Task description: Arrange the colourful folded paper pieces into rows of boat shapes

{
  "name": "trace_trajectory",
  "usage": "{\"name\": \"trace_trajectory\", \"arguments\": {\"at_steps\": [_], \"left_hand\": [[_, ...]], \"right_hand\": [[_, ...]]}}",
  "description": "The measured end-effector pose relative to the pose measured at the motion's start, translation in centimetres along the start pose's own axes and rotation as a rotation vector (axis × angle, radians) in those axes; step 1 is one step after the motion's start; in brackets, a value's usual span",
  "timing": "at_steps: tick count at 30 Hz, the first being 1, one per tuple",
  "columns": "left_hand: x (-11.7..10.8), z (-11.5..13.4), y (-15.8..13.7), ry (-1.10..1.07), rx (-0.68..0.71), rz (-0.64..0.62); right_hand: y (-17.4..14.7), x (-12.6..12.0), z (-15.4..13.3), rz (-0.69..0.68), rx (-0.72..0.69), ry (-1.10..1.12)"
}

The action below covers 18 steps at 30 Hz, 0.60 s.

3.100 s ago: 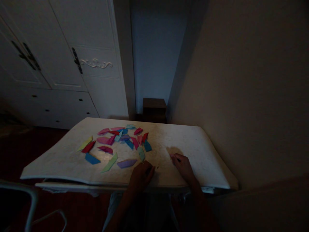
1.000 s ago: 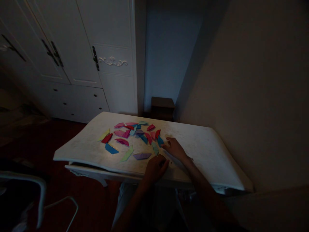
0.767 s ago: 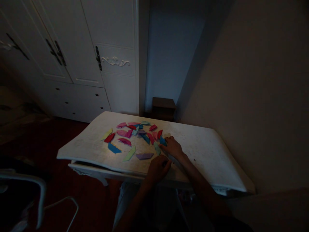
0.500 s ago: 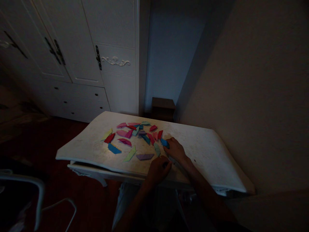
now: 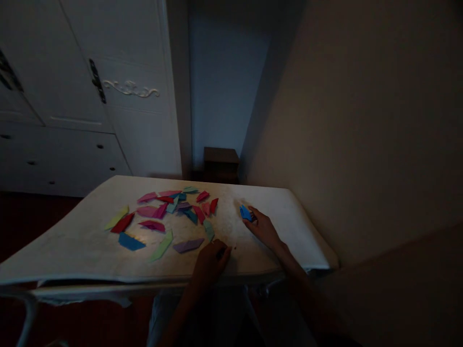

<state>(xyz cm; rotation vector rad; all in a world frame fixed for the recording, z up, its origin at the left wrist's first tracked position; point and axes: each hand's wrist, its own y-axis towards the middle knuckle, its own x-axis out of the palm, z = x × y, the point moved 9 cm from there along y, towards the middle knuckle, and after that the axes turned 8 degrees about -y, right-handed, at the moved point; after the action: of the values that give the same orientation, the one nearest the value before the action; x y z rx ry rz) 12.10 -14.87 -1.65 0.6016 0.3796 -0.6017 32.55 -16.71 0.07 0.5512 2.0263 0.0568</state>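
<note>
Backdrop: my feed is dim; a white wardrobe fills the upper left of the frame, a plain wall the right, and a brown box stands at mid-frame beyond the far edge.
Bench: pale, smudged top across the lower middle of the frame, with a reddish floor showing at lower left.
Right hand: right of centre, I see it grasping a blue piece between thumb and fingers.
Grip: the blue piece pokes out on the hand's left side, over the bench, well apart from the left hand; I can't tell whether its lower edge touches the top.
Left hand: lower centre, fingers curled, near the front edge of the bench; its palm is hidden from me, so I cannot tell whether it holds anything.
Near the left hand: the tip of a mint piece lies right at the knuckles, contact unclear to me, and a purple piece lies just to the left.
Front left: a lime piece, then a flat blue one, with a dark red one against a yellow one farther left.
Heap: pink, red, teal and purple pieces overlap left of centre, towards the far edge.
</note>
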Motion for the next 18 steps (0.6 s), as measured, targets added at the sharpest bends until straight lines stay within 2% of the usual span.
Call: {"name": "trace_trajectory", "arguments": {"at_steps": [3,5,9,12,18], "left_hand": [[-0.1,-0.5,0.1,-0.013,-0.036,0.017],[-0.1,-0.9,0.2,-0.012,-0.064,0.028],[-0.2,-1.2,0.4,0.005,-0.106,0.021],[-0.3,-1.2,0.6,0.010,-0.129,0.017],[-0.7,-1.8,0.7,0.044,-0.151,0.018]], "right_hand": [[0.7,-2.9,6.0,0.108,0.141,-0.050],[1.2,-5.2,10.6,0.184,0.274,-0.191],[2.4,-8.6,17.9,0.248,0.444,-0.344],[3.9,-9.6,20.6,0.238,0.471,-0.442],[7.1,-9.7,22.3,0.185,0.440,-0.606]]}}
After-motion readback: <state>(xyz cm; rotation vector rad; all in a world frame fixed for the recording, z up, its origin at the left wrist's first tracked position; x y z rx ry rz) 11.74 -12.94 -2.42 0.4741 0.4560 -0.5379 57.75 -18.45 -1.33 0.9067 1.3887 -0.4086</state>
